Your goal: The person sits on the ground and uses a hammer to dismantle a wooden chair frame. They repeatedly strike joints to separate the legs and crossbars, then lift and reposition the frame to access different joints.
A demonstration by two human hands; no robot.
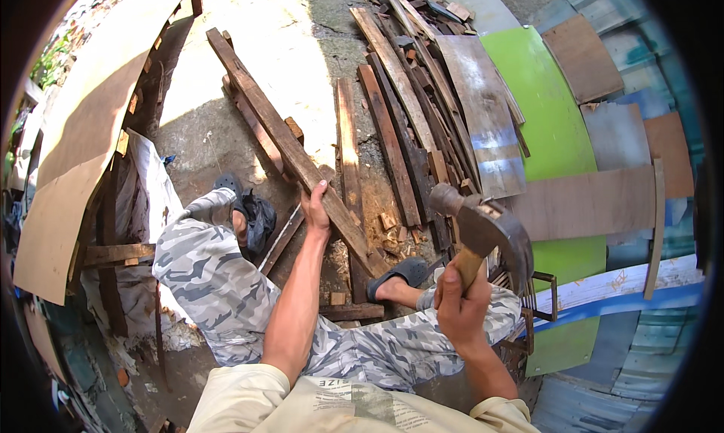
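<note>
My left hand (315, 209) is closed around a long brown wooden beam (271, 131), which slants from the upper left down toward my feet. Its near end lies between my legs, close to my right shoe. In my right hand (461, 305), raised over my right thigh, is a claw hammer (483, 233) with a wooden handle and a dark, worn metal head. The hammer is apart from the beam. Under and beside the beam, other timber pieces lie on the ground, among them a narrow plank (348, 139) to its right.
A heap of old timber (411, 101) extends ahead on the right, beside leaning sheets, including a green panel (539, 109). At the left stands a plywood-topped table (83, 146). Wood scraps (388, 222) and a black plastic bag (260, 222) lie near my feet.
</note>
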